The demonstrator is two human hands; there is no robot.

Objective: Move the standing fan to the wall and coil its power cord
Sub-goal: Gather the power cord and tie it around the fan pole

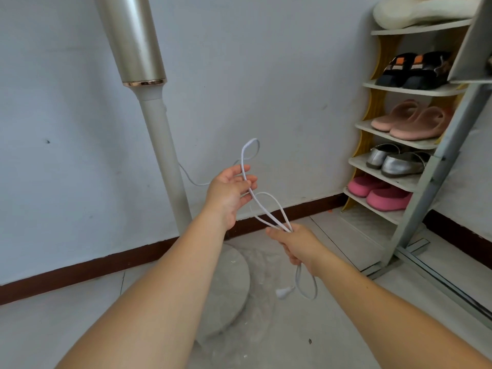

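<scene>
The standing fan [162,145] already stands against the far wall [292,75], so you are on the coiling step: your right hand [299,245] clamps the gathered loops of the white power cord [262,209], the plug [283,292] dangling below, while your left hand [230,194], fingers loosely curled, guides a loop. Next, draw in the slack trailing to the pole and lay another even loop. Pale floor tiles [346,328] lie below; a shoe rack [394,166] stands right.

Soft, even daylight, faint shadows, sharp centre — wide-angle bending at the edges, glare streak on the fan pole [133,43].
</scene>
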